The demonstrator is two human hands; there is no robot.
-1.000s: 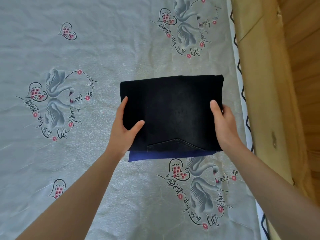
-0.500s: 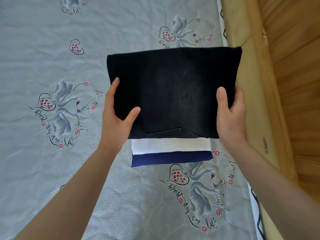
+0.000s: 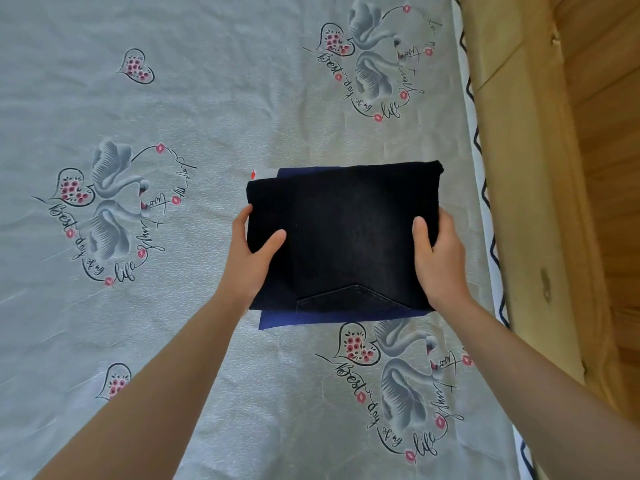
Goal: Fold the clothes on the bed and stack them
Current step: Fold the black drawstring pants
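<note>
Down come the jeans (image 3: 346,233) onto the stack: half a second ago they were lifted clear, with a white layer and a navy one showing below their near edge, and now the white is covered and only navy peeks out.

Head view, the one camera we have. Black folded jeans, pocket seam pointing up near the bottom edge, sit square on top of the navy garment (image 3: 277,320). Navy shows as a strip along the near edge and as a small corner at the far left. A tiny red scrap (image 3: 253,174) pokes out just beside that far corner; what it belongs to, I cannot tell.

Left hand (image 3: 251,252) grips the jeans' left edge, thumb lying on top of the denim, fingers tucked along the side. Right hand (image 3: 438,258) grips the right edge the same way, thumb on top, fingers wrapped round the side and under. Both bare forearms reach in from the bottom of the picture.

Whether the jeans rest fully on the pile or hang a touch above it, I cannot say.

Stack sits on the bedsheet (image 3: 173,98), grey, printed with swans, hearts and looping script. It lies toward the right side of the bed, near the wooden frame (image 3: 526,202), with a zigzag-edged strip (image 3: 485,188) running between sheet and wood.
</note>
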